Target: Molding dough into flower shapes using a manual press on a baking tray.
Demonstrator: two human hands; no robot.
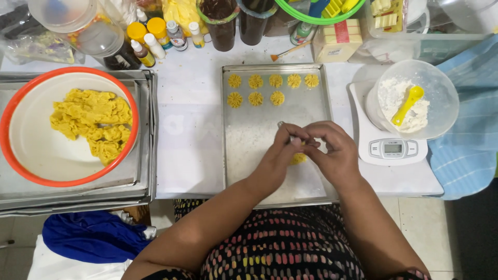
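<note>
Both my hands meet over the lower middle of a metal baking tray. My left hand pinches a small metal tool whose tip pokes up at the fingers. My right hand closes on a small piece of yellow dough just below the fingertips. Several flower-shaped yellow dough pieces lie in two rows at the tray's far end. A white bowl with an orange rim holds a heap of yellow dough at the left.
A white kitchen scale carries a clear bowl of flour with a yellow spoon. Small colouring bottles, jars, a butter block and a brush crowd the back. Stacked trays sit under the orange-rimmed bowl. A blue cloth lies right.
</note>
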